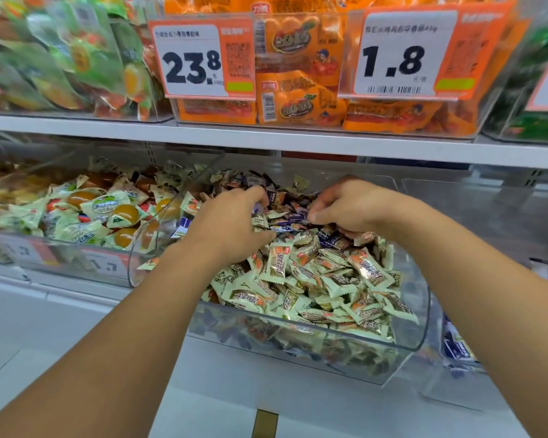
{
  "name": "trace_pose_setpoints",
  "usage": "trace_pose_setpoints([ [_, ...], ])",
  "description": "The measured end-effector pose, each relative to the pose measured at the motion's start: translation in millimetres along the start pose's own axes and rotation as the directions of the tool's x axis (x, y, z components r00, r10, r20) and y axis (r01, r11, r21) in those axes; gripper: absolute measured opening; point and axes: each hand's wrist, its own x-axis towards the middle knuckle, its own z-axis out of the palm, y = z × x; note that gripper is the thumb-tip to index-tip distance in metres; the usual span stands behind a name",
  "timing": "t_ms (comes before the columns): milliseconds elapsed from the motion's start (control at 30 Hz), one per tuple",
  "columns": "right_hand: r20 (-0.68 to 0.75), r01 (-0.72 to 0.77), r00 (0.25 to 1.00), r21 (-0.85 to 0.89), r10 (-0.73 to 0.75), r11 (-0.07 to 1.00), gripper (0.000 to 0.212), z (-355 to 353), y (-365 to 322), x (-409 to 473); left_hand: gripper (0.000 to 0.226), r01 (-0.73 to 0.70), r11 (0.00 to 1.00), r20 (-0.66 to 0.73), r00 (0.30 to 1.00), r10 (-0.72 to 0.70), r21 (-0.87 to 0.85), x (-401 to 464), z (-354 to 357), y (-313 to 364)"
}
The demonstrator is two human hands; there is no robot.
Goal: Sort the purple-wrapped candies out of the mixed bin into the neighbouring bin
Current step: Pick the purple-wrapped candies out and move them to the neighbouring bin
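Across the top of the frame, a white shelf (266,137) carries clear tubs of orange snack packets (298,99) and, at upper left, green packets (60,58). Two price tags read 23.8 (192,63) and 1.8 (399,58).

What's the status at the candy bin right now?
Both hands in mixed bin: left hand fingers curled on wrappers, right hand pinching among purple-wrapped candies. Cream-wrapped candies piled in front. Nothing blocking.
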Motion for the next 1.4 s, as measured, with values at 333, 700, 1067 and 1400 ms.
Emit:
trace_pose_setpoints([
  [333,0.02,0.102,0.995,-0.388,-0.102,0.916,0.042,42,-14,32,0.042,0.08,0.979,0.041,0.996,-0.073,-0.185,11,6,2],
  [700,0.131,0.163,0.983,-0.314,-0.127,0.936,0.035,13,-6,18,0.034,-0.101,0.994,0.035,0.994,0.103,-0.041,19,19,9],
  [1067,0.111,-0.133,0.989,0.448,0.093,0.884,0.026,7,1,14,0.024,0.104,0.852,0.045,0.995,-0.094,-0.514,4,-3,16],
  [1400,0.06,0.037,0.997,0.065,-0.04,0.997,0.009,13,-8,4,0.016,0.318,0.63,0.133,0.937,-0.324,-0.708,8,-5,15],
])
